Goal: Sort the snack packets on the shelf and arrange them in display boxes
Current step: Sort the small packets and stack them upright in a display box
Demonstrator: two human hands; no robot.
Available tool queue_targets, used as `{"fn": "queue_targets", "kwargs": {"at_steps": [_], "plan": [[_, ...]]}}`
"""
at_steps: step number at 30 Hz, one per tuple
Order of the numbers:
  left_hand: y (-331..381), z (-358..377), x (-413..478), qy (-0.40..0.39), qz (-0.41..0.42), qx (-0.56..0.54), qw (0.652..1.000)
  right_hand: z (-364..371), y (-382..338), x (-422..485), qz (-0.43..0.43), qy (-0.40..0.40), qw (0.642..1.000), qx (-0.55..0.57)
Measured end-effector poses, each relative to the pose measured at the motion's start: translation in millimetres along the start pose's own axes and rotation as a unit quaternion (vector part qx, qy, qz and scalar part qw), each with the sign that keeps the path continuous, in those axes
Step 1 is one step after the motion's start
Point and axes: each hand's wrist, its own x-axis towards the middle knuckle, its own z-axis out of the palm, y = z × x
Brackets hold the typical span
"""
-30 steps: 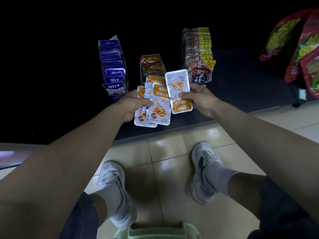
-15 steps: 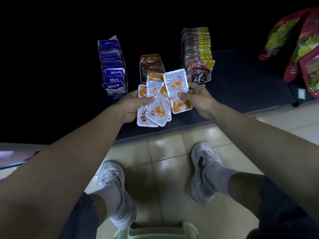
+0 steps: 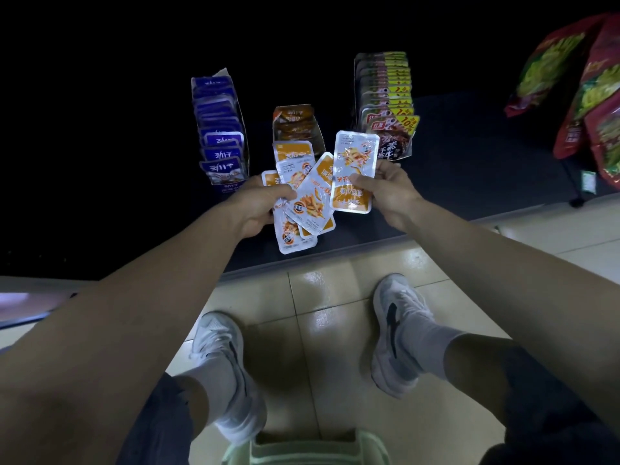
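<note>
Starting at the person's feet: a pale green plastic rim [image 3: 303, 448] shows between the knees. Two white trainers [image 3: 399, 317] are planted on cream floor tiles [image 3: 322, 297].

The left hand [image 3: 258, 206] grips a loose fan of orange snack packets [image 3: 310, 203], with the thumb across their faces and the lowest packets splayed out below the fist. The right hand [image 3: 385, 193], just beside it, pinches a single orange packet [image 3: 354, 172] by its right edge. That packet is upright, and its left edge overlaps the fan. Both hands are over the front part of a dark shelf [image 3: 469, 169].

Just beyond the fan stands an orange display box [image 3: 297, 124] holding packets of the same colour. Beyond and to the left of the left hand is a blue display box [image 3: 219, 129], its packets packed in a row. Beyond the right hand stands a row of red-and-yellow packets [image 3: 385, 99]. Far out to the right of the right hand hang large red bags [image 3: 590, 95].
</note>
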Motion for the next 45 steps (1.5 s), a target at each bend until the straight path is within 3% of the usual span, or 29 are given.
{"fn": "queue_targets", "kwargs": {"at_steps": [6, 14, 20, 26, 30, 36, 41, 45], "plan": [[-1, -6, 6, 0.057, 0.016, 0.028, 0.998, -5, -6, -3, 0.012, -0.067, 0.996, -0.050], [-3, -7, 3, 0.015, -0.002, 0.078, 0.997, -11, -5, -4, -0.060, -0.096, 0.961, -0.253], [0, -7, -2, -0.029, -0.022, 0.114, 0.993, -16, -6, -2, -0.158, -0.190, 0.883, -0.398], [-1, -7, -5, -0.054, -0.034, 0.104, 0.993, -8, -1, -7, -0.170, -0.226, 0.849, -0.445], [-2, -10, -3, -0.049, -0.036, 0.097, 0.993, -5, 3, -10, -0.152, -0.234, 0.859, -0.429], [-6, -19, 5, 0.024, -0.013, 0.074, 0.997, -9, -3, -11, -0.045, -0.243, 0.888, -0.389], [-8, -28, 8, 0.054, -0.007, 0.063, 0.997, -24, -2, -1, -0.013, -0.153, 0.973, -0.174], [-8, -23, 8, 0.046, -0.007, 0.059, 0.997, -19, -2, 0, 0.000, -0.162, 0.972, -0.171]]}}
